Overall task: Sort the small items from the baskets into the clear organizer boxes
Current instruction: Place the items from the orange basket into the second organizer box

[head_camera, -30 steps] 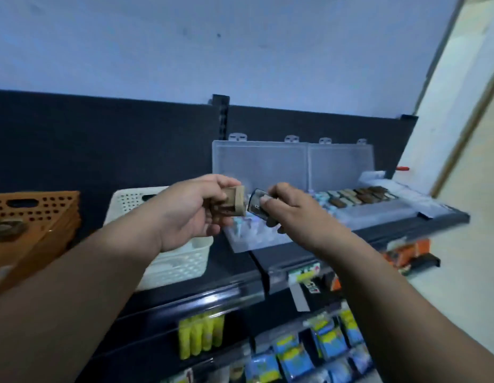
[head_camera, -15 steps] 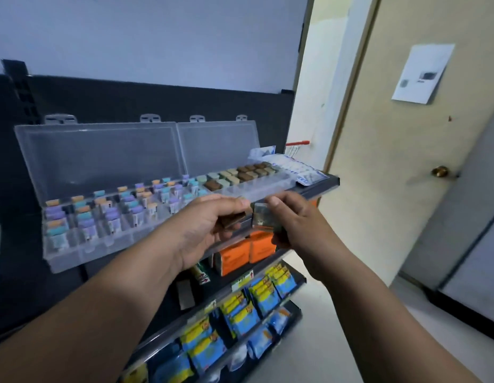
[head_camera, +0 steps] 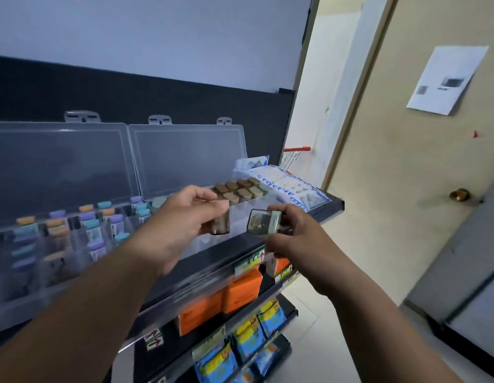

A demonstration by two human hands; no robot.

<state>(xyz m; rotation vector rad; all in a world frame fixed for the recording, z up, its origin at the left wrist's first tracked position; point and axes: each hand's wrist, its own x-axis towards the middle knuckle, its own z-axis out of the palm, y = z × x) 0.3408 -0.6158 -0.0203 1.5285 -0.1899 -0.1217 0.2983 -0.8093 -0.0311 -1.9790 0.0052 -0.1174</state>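
Two clear organizer boxes stand open on the top shelf, lids leaning back. The left box [head_camera: 74, 244] holds several small bottles with purple, teal and orange caps. The right box [head_camera: 240, 208] holds several brown and beige capped bottles in its far end. My left hand [head_camera: 182, 219] grips a small brown bottle [head_camera: 221, 223] over the right box's front part. My right hand [head_camera: 292, 233] pinches another small bottle [head_camera: 263, 222], lying on its side, just in front of the right box. No baskets are in view.
White and blue packets [head_camera: 284, 183] lie on the shelf right of the boxes. Orange cartons [head_camera: 240, 291] and blue-yellow packs [head_camera: 248, 338] fill the lower shelves. A beige door with a knob [head_camera: 458, 194] and a taped paper [head_camera: 447, 78] is at right.
The view swung right, so the baskets left the frame. Both hands carried their bottles from the left box to the right box and have drawn slightly apart.
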